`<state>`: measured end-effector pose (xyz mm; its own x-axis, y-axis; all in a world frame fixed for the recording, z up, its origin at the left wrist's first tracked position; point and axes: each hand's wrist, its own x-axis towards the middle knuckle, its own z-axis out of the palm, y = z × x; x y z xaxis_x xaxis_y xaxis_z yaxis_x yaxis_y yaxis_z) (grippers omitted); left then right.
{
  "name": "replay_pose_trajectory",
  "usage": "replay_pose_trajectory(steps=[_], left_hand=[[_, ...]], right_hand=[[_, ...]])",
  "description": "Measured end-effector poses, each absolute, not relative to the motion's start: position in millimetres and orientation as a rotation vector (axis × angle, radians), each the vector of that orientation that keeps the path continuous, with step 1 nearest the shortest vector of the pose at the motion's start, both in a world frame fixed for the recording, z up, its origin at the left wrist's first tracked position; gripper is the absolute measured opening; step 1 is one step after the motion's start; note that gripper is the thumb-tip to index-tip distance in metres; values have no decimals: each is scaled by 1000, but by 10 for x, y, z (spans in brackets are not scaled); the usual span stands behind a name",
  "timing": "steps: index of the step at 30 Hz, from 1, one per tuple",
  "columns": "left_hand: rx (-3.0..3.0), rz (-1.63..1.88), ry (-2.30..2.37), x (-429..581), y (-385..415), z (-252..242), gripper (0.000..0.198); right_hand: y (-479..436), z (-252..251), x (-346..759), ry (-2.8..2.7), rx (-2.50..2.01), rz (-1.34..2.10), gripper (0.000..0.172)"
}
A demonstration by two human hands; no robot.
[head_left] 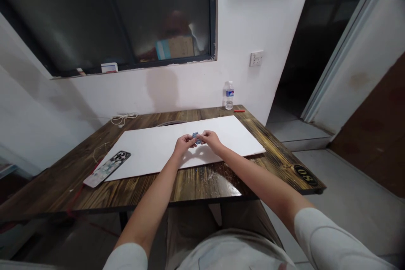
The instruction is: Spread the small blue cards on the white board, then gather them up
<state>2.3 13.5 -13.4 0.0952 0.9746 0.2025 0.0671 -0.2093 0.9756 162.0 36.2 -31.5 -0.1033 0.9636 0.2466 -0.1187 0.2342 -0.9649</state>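
Observation:
Between my two hands is a small blue patterned piece [195, 135], too small in the picture to name more exactly. The fingers of my left hand [184, 143] pinch it from the left. On its other side, my right hand [211, 140] closes thumb and fingers on it. Both hands are above the middle of a white board [152, 145], and their shadows fall on it. The board lies flat on a dark wooden table [202, 183].
A phone in a patterned case [107, 168] overlaps the board's left end. Behind are a white cable [123, 118], a water bottle [229, 96] and a red pen-like stick [239, 111]. A round number plate [305, 175] marks the right corner. A wall with a window stands behind the table.

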Motion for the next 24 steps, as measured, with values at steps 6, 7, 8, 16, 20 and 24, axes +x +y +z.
replay_pose_trajectory(steps=[6, 7, 8, 16, 20, 24], left_hand=[[1212, 1544, 1276, -51, 217, -158, 35], [1161, 1594, 1312, -73, 233, -157, 34], [1121, 1632, 1345, -95, 246, -155, 33], [1062, 1694, 1420, -195, 275, -178, 34], [1082, 1690, 1427, -202, 288, -209, 36], [1107, 1667, 1412, -200, 300, -221, 35]], right_hand=[[626, -279, 1670, -1454, -1103, 915, 30], [663, -274, 1682, -1520, -1184, 817, 22], [693, -272, 1688, -1601, -1252, 736, 16], [675, -209, 1537, -2321, -1521, 305, 45], [613, -149, 1482, -2500, -1519, 66, 35], [560, -174, 1495, -2635, -1363, -201, 29]])
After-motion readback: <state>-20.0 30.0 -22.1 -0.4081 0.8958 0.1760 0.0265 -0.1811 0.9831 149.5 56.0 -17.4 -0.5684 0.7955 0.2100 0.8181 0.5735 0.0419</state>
